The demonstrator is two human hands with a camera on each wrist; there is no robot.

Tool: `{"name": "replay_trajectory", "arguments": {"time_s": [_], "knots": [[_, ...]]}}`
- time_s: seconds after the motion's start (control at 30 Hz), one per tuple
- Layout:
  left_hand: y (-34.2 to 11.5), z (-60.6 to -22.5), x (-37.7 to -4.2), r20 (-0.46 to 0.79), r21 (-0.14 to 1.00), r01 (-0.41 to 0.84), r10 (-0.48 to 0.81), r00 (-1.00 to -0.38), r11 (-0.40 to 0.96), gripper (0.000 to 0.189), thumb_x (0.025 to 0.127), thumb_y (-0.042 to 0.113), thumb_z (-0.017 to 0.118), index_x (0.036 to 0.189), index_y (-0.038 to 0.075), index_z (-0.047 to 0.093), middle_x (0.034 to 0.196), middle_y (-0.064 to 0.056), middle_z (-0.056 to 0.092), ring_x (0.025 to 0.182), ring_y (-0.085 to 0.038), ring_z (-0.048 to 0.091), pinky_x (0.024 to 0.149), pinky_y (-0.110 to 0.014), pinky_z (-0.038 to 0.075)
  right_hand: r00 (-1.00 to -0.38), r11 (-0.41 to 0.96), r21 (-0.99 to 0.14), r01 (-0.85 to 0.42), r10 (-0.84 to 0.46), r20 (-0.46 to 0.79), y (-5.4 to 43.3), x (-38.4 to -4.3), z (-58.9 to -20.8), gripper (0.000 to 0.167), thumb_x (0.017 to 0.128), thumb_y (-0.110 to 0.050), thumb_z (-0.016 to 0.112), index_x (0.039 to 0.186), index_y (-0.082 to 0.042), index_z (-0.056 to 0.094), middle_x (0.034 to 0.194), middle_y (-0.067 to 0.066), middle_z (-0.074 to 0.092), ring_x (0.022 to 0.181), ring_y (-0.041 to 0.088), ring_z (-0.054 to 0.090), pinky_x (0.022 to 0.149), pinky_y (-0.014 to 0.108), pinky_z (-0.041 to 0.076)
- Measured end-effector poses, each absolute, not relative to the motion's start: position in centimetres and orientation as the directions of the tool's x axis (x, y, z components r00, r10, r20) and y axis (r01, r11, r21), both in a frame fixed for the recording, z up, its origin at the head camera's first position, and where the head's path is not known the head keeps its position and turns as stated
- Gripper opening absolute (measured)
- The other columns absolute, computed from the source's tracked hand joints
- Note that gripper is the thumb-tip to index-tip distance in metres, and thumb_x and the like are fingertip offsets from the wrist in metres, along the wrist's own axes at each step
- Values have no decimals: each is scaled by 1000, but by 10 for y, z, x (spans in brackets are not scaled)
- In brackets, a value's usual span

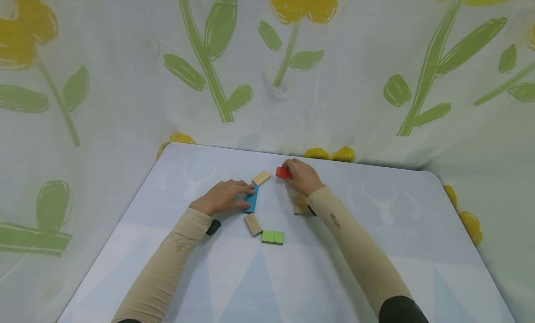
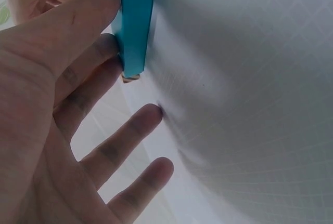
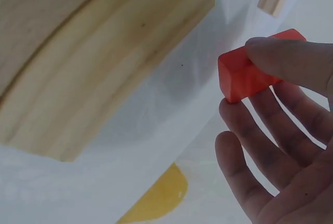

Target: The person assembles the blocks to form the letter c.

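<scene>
On the table, my left hand (image 1: pixel 223 196) holds a blue wooden block (image 1: pixel 252 200) with thumb and fingertips along its side. In the left wrist view the thumb and two fingertips meet the blue block (image 2: pixel 136 24), while two other fingers stretch out away from it. My right hand (image 1: pixel 302 175) pinches a small red block (image 1: pixel 283 173) between thumb and fingers. The right wrist view has the thumb across the top of the red block (image 3: pixel 242 76) and fingertips beneath. Between the hands, a striped wooden block (image 1: pixel 262 178) lies close to the blue block's far end.
A plain wooden block (image 1: pixel 252 224) and a green block (image 1: pixel 272 237) lie nearer me, roughly continuing a curve from the blue one. More wooden blocks (image 1: pixel 301 207) sit under the right forearm. A flowered curtain (image 1: pixel 334 81) hangs behind the white table (image 1: pixel 359 276).
</scene>
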State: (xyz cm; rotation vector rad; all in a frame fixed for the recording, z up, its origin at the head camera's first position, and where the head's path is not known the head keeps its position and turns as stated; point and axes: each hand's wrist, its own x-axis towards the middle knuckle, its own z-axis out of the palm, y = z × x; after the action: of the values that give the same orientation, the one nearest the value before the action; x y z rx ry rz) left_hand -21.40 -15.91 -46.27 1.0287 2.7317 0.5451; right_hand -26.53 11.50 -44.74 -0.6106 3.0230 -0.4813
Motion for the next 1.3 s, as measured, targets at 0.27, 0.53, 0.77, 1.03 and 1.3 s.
{"name": "replay_trajectory", "arguments": {"time_s": [0.27,0.53,0.77,1.03,1.3], "knots": [[-157,-460,-212,-41,395,599,665,-746,696,51,94,32,74,138,8,64,141,-8,60,127,-32,58,105,-47,47,-923,885,-301,-355,-383,-40,112,-273,-447,38,91,-5,75,127,-6,66,116,10,65,104,24,62,100,39,50],[-157,-458,-213,-37,396,596,661,-749,698,52,94,31,74,139,8,63,141,-9,61,126,-32,58,105,-48,47,-914,873,-310,-377,-405,-30,112,-279,-447,33,91,0,72,124,-4,67,111,11,64,98,25,61,97,38,52],[-158,-459,-213,-42,392,596,661,-749,700,51,95,31,73,139,7,62,141,-9,60,127,-32,58,106,-47,47,-903,877,-269,-398,-426,-53,108,-283,-453,33,93,-2,72,125,-3,68,113,12,64,100,25,62,98,37,52],[-157,-459,-212,-43,387,595,659,-751,704,51,95,30,74,139,7,63,140,-10,61,126,-32,58,105,-48,47,-904,888,-232,-398,-423,-67,104,-287,-456,35,91,-8,77,124,-4,70,114,11,66,105,25,62,100,38,50],[-157,-459,-212,-43,385,598,661,-750,703,49,95,30,74,138,8,64,140,-10,61,126,-31,58,105,-47,48,-909,908,-157,-388,-405,-97,100,-288,-453,34,91,-13,77,124,-10,73,115,7,68,101,23,62,96,41,52]]}}
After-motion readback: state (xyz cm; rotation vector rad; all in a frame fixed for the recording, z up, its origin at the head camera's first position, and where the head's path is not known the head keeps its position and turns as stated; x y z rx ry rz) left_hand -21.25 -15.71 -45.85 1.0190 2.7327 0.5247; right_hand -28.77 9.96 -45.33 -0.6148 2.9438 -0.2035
